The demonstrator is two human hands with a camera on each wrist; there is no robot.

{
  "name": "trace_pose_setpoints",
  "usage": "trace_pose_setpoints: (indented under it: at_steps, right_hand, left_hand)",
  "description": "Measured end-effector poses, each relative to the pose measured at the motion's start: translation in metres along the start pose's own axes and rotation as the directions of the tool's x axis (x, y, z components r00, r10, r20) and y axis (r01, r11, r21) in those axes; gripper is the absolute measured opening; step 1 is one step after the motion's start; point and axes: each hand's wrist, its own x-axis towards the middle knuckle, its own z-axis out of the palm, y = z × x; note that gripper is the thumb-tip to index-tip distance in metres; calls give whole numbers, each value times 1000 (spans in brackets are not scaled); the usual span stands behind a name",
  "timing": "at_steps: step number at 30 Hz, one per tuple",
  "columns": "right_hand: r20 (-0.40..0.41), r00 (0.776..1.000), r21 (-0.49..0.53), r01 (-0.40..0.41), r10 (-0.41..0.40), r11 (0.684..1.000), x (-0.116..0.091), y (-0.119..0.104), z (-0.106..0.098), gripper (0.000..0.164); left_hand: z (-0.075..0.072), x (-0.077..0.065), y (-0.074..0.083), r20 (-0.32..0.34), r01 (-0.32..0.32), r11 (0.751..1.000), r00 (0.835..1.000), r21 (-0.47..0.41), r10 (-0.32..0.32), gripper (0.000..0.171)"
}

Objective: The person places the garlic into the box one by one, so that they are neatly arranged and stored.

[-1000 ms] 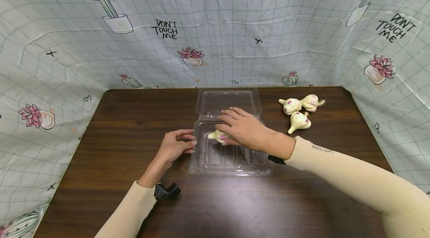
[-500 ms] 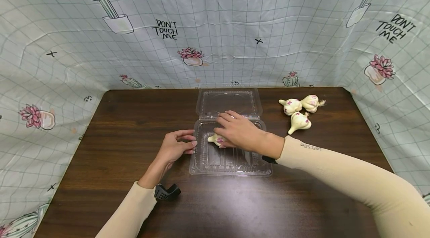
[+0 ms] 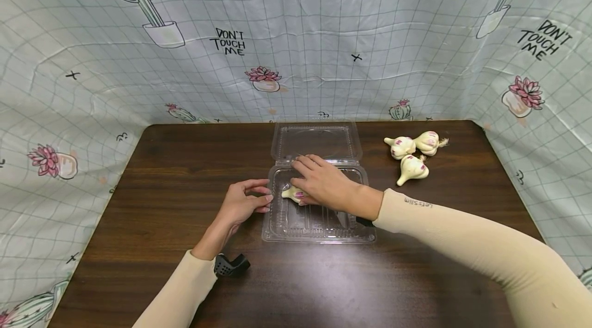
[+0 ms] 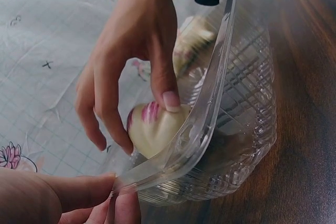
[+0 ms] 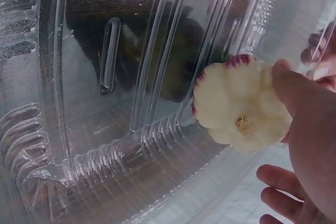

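Note:
A garlic bulb [image 3: 292,194], cream with purple streaks, is inside the left part of a clear plastic clamshell container [image 3: 319,239]. My right hand [image 3: 326,184] pinches it between thumb and fingers, as the left wrist view shows; its root end [image 5: 242,124] faces the right wrist camera. With thumb and fingertips, my left hand [image 3: 242,204] pinches the container's left rim [image 4: 173,163]. The container's lid [image 3: 316,140] lies folded back, away from me. Part of the bulb is hidden under my right hand in the head view.
Three more garlic bulbs lie together on the dark wooden table [image 3: 176,184], right of the lid; the nearest bulb [image 3: 411,168] points its stem toward me. A patterned cloth [image 3: 305,40] hangs behind the table and at both sides.
My right hand has moved a little to the left and slightly lower in the container, carrying the garlic bulb with it. My left hand stays at the rim.

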Motion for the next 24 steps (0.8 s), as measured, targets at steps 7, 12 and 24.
trace_pose_setpoints:
  at_steps: [7, 12, 24]
  right_hand:
    - [5, 1000, -27, -6, 6, 1000, -2, -1, -3, 50]
    - [23, 999, -34, -22, 22, 999, -7, 1, -11, 56]
    - [-20, 993, -38, -113, 112, 993, -42, 14, -31, 63]
  left_hand:
    - [0, 0, 0, 1, -5, 1000, 1000, -6, 5, 46]
    - [0, 0, 1, 5, -8, 1000, 1000, -4, 8, 45]
    - [-1, -2, 1, -8, 1, 1000, 1000, 2, -1, 45]
